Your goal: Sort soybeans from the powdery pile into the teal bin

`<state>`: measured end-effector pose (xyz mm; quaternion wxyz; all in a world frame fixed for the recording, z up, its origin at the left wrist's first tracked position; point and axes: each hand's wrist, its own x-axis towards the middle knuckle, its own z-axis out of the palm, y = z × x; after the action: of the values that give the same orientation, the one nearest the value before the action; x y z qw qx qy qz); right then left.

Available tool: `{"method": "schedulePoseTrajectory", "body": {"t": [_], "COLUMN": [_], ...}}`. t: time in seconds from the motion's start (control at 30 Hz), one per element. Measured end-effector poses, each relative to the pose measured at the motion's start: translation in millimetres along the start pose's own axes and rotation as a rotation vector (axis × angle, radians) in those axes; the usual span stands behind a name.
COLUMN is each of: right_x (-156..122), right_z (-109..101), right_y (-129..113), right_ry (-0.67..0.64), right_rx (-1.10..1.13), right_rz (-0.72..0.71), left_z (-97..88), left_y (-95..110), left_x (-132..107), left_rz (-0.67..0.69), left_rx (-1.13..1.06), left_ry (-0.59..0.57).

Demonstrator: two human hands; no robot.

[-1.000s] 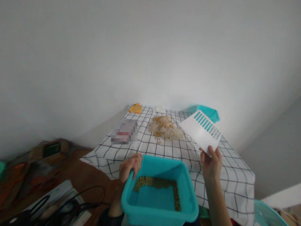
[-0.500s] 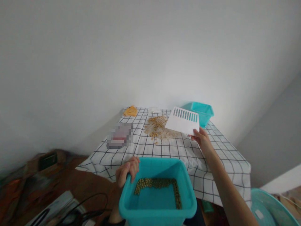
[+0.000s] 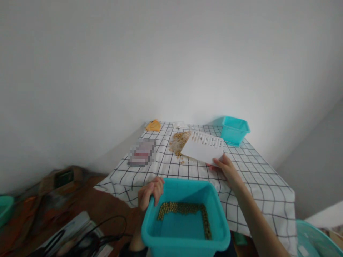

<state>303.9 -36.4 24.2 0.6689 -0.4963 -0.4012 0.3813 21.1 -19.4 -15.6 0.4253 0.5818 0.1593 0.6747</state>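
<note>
My left hand (image 3: 151,193) is wrapped over the left rim of a turquoise plastic basin (image 3: 184,243) close in front of me. Small round golden pieces like beads (image 3: 182,207) lie along the basin's inner edges. In my right hand (image 3: 224,167) is a thin white slotted plate (image 3: 201,149), gripped at its near right corner. The plate is tilted, its row of slots on the far side, just above the tablecloth. It partly hides a loose pile of golden and pale small pieces (image 3: 178,141) on the cloth.
A checked white tablecloth (image 3: 257,178) covers the table. A second turquoise basin (image 3: 234,132) stands at the back right. At the left are a yellow cloth-like item (image 3: 153,125) and a blurred packet (image 3: 142,152). Cables (image 3: 114,237) lie lower left; a large turquoise tub (image 3: 312,237) is lower right.
My right hand has lowered the slotted plate towards the cloth and over the pile. My left hand stays on the basin rim. The whole view has shifted slightly.
</note>
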Motion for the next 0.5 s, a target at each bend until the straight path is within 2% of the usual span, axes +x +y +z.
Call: {"method": "schedulePoseTrajectory", "body": {"t": [0.13, 0.5], "right_x": [-11.6, -10.4], "right_z": [-2.9, -6.0], "right_y": [4.0, 7.4], "right_ry": [0.069, 0.027], "right_rx": [0.007, -0.15], "right_rz": [-0.012, -0.018], "left_z": [-1.5, -1.3], "left_y": [-2.6, -3.0], "left_x": [-0.5, -4.3], "left_rz": [-0.005, -0.029], "left_rx": [-0.011, 0.006], "left_ry": [-0.011, 0.021]}}
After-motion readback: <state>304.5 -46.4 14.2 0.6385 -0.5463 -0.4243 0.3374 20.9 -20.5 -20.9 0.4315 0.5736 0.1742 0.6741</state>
